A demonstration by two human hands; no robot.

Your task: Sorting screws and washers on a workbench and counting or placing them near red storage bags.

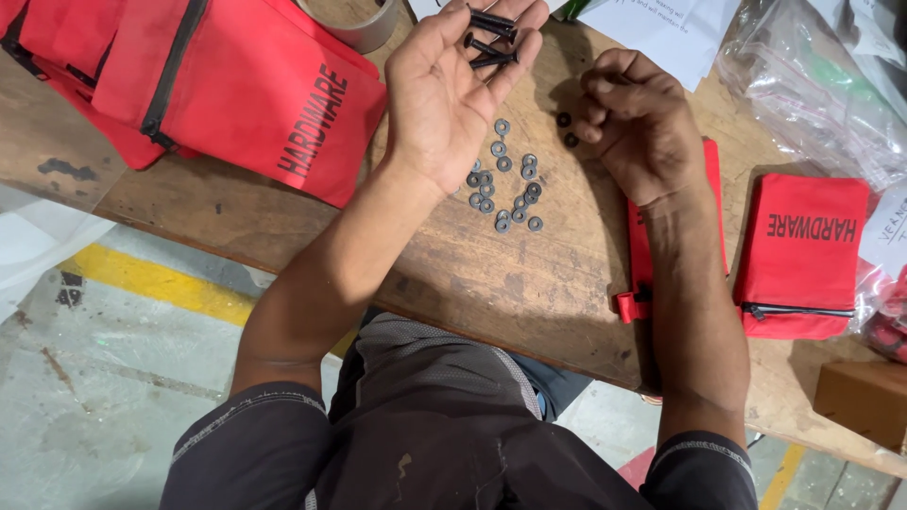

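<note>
While the left hand point(444, 90) lies palm up over the wooden table point(491, 274), fingers loosely spread, a few black bolts point(491, 38) rest across its fingertips; they sit there loose, not clamped. Right hand point(638, 123) is curled knuckles-up just beside it, fingertips bunched together near the table surface; whether it pinches anything cannot be told, fingers hide it. Two small black washers or nuts point(567, 129) lie on the table right by those bunched fingertips, between the two hands. Cluster of grey metal washers point(505, 184) is scattered flat on the wood below the left palm, some partly under the wrist edge. Right forearm lies across a flat red pouch point(635, 255) with a red zip pull at the table edge. Another red zip pouch with black lettering point(803, 255) sits just right of that arm. Bigger red zip bags point(217, 76) piled at upper left, touching each other. Grey tape roll point(364, 28) at top edge behind the bags, part cut off. White paper sheets point(661, 28) upper middle, clear plastic bags point(812, 76) upper right. Cardboard box corner point(864, 401) lower right. Concrete floor with a yellow line point(161, 283) shows below the table edge.
</note>
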